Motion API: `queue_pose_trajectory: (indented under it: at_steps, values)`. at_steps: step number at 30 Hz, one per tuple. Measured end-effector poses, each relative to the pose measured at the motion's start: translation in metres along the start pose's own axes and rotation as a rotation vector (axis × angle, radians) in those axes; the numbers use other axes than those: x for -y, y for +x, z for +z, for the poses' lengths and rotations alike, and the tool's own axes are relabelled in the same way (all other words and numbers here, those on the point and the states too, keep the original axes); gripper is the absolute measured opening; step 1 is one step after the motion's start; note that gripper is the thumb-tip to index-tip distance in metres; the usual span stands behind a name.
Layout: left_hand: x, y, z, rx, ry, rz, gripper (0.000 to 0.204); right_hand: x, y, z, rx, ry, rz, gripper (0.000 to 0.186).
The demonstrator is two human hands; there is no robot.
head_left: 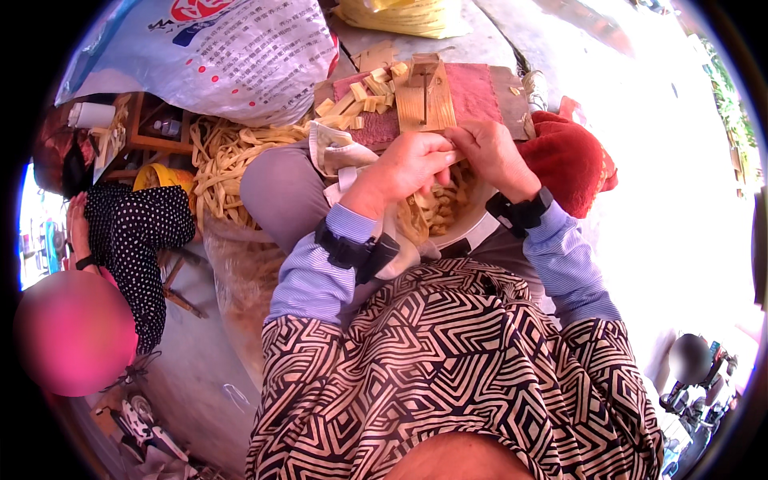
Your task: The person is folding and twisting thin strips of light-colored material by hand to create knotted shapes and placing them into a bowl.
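Note:
My left hand [412,168] and my right hand [492,152] meet in front of me, fingers bent and pinched together at the tips. Whatever lies between the fingertips is too small or hidden to name. Below them, a white tub [478,230] sits between my legs, holding pale yellow folded pieces [440,212]. Just beyond the hands, a wooden block [425,94] with a thin dark upright strip rests on a board covered in red cloth [472,88]. Short cut yellow pieces [364,98] are heaped at the block's left side.
Long pale yellow strips [220,164] spill from a clear plastic bag [240,264] by my left leg. A large printed sack [248,60] stands at far left, a yellow bag [404,18] at the back. A red cloth [564,160] covers my right knee. Another person in dotted clothes [140,232] sits left.

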State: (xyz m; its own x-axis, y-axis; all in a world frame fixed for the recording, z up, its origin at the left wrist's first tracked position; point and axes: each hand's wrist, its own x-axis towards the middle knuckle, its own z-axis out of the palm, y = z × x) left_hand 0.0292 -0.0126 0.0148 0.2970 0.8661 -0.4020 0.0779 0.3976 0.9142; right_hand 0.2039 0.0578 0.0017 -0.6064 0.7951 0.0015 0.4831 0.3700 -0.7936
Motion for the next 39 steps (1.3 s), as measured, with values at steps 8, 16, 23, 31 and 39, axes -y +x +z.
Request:
queue_pose_trajectory:
  at_steps: [8,16,23,31,39]
  values:
    - [0.017,0.003,0.012,0.011,-0.252,0.135,0.022,0.049,-0.054,-0.001,0.515,1.304,0.404,0.025]
    - [0.023,0.000,0.039,0.061,-0.696,0.030,0.012,0.016,-0.044,0.011,-0.328,0.014,0.047,0.016]
    - [0.046,0.005,0.033,0.083,-0.647,-0.021,0.008,0.006,-0.044,0.012,-0.309,-0.184,-0.018,0.014]
    - [0.042,-0.004,0.043,-0.526,0.679,0.593,0.018,-0.023,-0.054,0.034,0.189,1.292,0.667,0.030]
    - [0.030,-0.003,0.054,-0.514,0.438,0.536,0.017,-0.013,-0.055,0.039,-0.029,1.061,0.430,0.014]
